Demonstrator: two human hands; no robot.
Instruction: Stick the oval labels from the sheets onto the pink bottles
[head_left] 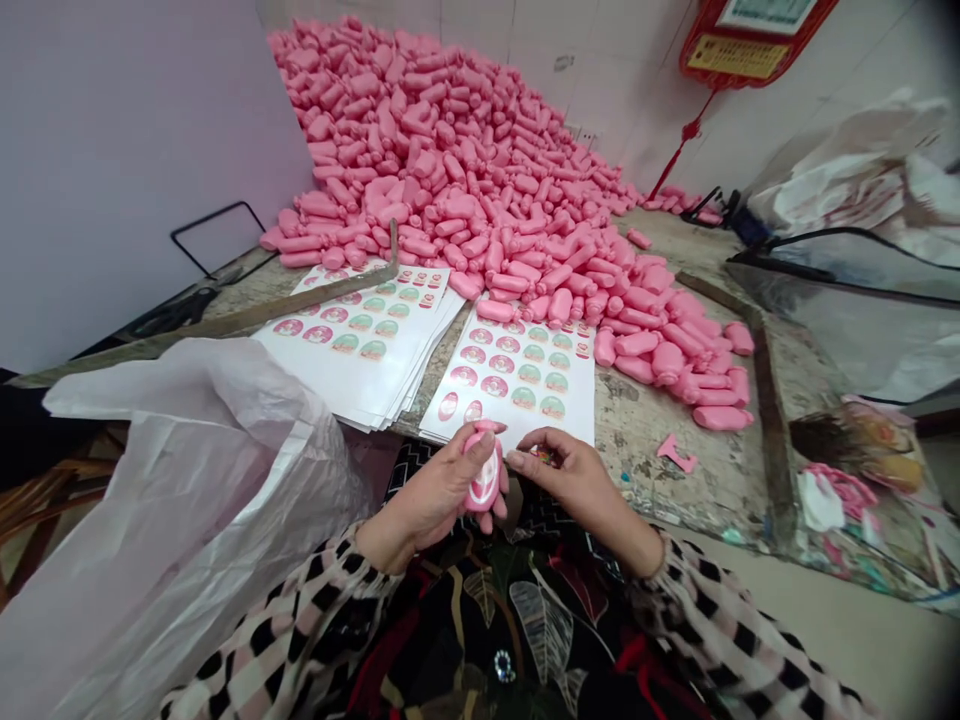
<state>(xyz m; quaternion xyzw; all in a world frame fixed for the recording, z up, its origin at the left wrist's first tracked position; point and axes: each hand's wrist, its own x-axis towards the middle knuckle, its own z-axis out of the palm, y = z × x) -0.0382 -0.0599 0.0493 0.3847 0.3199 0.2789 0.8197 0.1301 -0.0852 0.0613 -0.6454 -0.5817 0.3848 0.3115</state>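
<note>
Pink bottle [481,482] clasped in my left grip [424,492]

I hold it just off the near edge of the sticker sheet [566,428], on my own side of it. The bottle is smooth, rounded and an even pink, its narrower end pointing toward the sheet. The face turned up to me carries a pale, glossy oval with a white shine across it. My left grip is closed around the bottle, thumb over the upper part, fingers wrapped behind.

My right grip [583,485] is beside the bottle, also on my side of the sheet, thumb and fingers near each other; whether they pinch anything I cannot tell. A small multicoloured patch shows there, too little to name.

My fingers cover part of the bottle, and glare hides the oval's detail. Beyond the sheet, a pink heap [450,150] on the worktop [667,495] buries the sheet's far edge. Left of the sheet lies a paper stack [345,385]; farther left, a white sack [187,490] runs out of view.
</note>
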